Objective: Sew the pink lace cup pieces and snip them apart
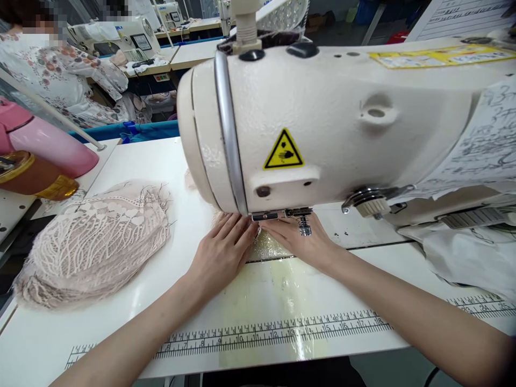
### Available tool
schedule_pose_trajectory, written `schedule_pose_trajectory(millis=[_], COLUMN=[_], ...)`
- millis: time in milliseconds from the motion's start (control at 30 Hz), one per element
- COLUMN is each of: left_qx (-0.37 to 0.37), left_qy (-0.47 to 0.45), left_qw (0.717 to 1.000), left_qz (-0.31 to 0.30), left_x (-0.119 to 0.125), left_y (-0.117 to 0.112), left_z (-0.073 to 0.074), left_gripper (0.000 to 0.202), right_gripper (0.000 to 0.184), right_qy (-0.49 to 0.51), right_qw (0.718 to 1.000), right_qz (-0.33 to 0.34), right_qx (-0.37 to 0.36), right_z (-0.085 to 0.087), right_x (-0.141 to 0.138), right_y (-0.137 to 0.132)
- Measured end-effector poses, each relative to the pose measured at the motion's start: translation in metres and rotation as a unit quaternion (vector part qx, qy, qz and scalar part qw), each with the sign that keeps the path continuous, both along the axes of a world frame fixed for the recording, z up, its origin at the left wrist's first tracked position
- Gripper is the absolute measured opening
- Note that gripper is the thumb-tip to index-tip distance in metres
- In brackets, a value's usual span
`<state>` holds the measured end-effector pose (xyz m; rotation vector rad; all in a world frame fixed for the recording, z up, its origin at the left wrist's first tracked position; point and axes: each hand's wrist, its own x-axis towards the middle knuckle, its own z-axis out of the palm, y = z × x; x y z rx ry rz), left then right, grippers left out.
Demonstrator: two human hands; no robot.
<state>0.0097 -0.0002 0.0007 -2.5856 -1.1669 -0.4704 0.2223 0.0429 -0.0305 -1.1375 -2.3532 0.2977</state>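
Note:
My left hand (223, 244) lies flat under the head of a sewing machine (322, 123), fingers stretched out on a piece of pale pink lace fabric (217, 216). Opposite it, my right hand (308, 242) reaches in from the right with its fingers extended toward the left fingertips. A bit of white lace edge shows between the two hands. The presser foot and needle are mostly hidden behind the machine head and fingers. To the left of my left hand rests a bundle of pale pink lace pieces (100, 242) with frayed edges.
A printed ruler (258, 336) runs along the front of the white table (153, 301). At the left stand a pink bottle (52, 145) and an amber jar (36, 174). White cloth (475, 252) lies at the right. A person (52, 75) sits near another sewing machine (121, 37).

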Motion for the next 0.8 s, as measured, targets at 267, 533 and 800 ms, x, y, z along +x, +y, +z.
schedule_pose_trajectory(millis=[267, 533, 800], left_qx=[0.036, 0.014, 0.02], left_qy=[0.017, 0.018, 0.016], left_qw=[0.998, 0.999, 0.999], left_qz=[-0.05, -0.039, -0.039], left_x=[-0.003, -0.003, -0.004], left_y=[-0.001, -0.001, -0.001], left_z=[-0.001, -0.001, -0.001], left_gripper=[0.032, 0.033, 0.035], right_gripper=[0.027, 0.028, 0.028], right_qy=[-0.026, -0.018, -0.018], right_qw=[0.983, 0.975, 0.973], right_qz=[0.033, 0.064, 0.068], right_qx=[0.179, 0.213, 0.222], right_z=[0.021, 0.024, 0.025], right_x=[0.005, 0.004, 0.004], right_y=[-0.006, -0.007, -0.007])
